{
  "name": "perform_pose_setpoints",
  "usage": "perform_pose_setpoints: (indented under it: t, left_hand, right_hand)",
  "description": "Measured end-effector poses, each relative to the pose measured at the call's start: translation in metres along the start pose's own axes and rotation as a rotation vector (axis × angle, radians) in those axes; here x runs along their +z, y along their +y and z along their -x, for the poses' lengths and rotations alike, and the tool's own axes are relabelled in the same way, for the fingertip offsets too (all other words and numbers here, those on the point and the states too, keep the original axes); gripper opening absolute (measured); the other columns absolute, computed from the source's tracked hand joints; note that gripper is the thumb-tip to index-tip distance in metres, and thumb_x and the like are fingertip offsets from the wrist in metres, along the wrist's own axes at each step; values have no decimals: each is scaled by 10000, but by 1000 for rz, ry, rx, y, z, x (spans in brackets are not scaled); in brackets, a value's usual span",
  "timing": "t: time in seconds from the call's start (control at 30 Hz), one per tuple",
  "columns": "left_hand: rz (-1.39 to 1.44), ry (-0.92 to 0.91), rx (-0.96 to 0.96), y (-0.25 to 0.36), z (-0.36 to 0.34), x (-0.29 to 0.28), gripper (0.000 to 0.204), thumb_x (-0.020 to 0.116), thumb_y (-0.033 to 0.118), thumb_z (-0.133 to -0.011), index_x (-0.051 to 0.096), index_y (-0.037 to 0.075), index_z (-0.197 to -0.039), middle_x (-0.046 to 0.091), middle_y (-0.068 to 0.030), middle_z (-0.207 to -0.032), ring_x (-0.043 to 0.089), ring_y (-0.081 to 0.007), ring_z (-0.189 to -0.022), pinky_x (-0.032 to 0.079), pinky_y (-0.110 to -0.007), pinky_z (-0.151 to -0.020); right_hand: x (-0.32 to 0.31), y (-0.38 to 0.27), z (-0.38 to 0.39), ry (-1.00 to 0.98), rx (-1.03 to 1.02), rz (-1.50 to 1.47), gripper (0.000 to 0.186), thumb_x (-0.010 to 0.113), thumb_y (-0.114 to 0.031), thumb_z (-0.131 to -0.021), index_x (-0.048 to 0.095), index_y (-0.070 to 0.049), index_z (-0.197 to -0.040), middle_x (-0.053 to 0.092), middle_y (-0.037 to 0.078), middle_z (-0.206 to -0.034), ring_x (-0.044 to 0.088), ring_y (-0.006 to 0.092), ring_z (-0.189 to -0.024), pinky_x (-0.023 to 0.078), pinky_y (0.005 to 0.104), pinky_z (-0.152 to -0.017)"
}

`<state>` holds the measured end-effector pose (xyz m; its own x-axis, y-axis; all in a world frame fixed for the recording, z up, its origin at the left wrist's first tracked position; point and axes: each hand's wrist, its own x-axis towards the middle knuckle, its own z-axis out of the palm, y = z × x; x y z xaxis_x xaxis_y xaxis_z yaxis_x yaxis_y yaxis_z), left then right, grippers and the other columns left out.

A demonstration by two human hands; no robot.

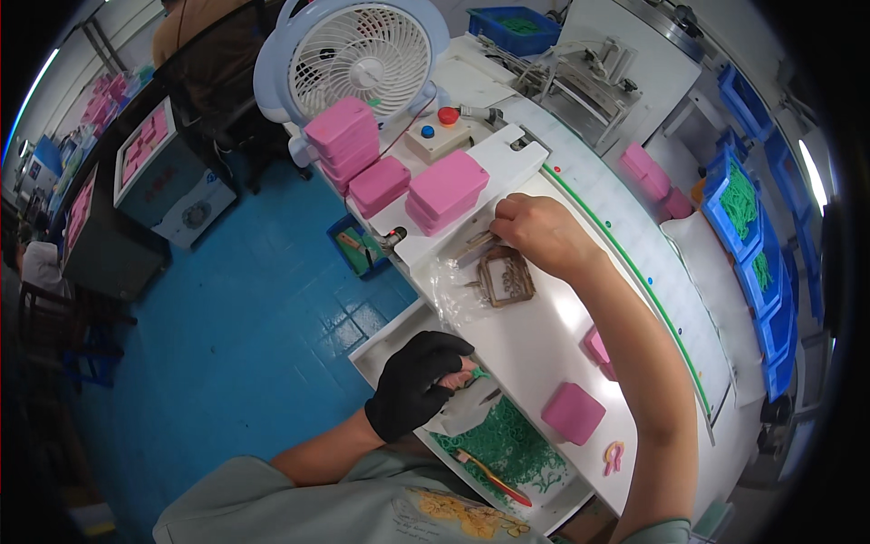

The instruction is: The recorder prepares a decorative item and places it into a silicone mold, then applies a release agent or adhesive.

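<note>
My left hand [417, 381], in a black glove with bare fingertips, is closed over the drawer. A small green piece [478, 373] pokes out at its fingertips. My right hand [544, 234] is bare, its fingers pinched together above the white worktop; whatever they hold is hidden. Just below those fingers lies a thin tan strip [477, 243]. Beside it a small brown-rimmed square box [506, 276] contains small metal-looking bits, next to a crumpled clear plastic bag [450, 288]. The open drawer [573, 497] contains many green scraps [512, 440] and a red-and-yellow toothbrush [494, 478].
Pink blocks [446, 192] are stacked at the worktop's far left, by a fan [362, 68] and a button box [439, 136]. Another pink block [574, 413] and a pink clip-like piece [613, 458] lie near my right forearm. A green-edged conveyor [625, 218] runs along the right.
</note>
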<state>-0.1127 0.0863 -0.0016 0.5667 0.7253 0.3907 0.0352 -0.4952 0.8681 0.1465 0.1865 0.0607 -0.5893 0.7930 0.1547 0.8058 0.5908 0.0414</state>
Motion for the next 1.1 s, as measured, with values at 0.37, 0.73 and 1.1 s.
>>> perform_pose_setpoints:
  t: [0.37,0.73,1.1]
  left_hand:
    - [-34,-1,-37,10,10,-2,160,696,-1,-797,687,20,-956,647,-116,-1012,620,-246,-917,503,-338,-806]
    - [-41,-114,50,38,16,25,148,698,-2,-770,701,37,-913,647,-109,-953,633,-247,-844,513,-338,-743]
    - [-135,-288,163,73,41,64,156,712,35,-767,694,57,-920,641,-86,-960,617,-257,-877,506,-347,-742]
  right_hand:
    - [-29,-5,14,-20,-33,99,145,589,-25,-754,587,-21,-899,597,113,-867,617,293,-863,526,369,-753]
    - [-81,-201,162,959,831,-880,110,497,62,-954,578,88,-1024,629,154,-974,644,166,-795,545,251,-652]
    - [-57,-286,201,989,904,-455,213,697,109,-784,629,20,-964,688,134,-859,675,243,-759,529,291,-658]
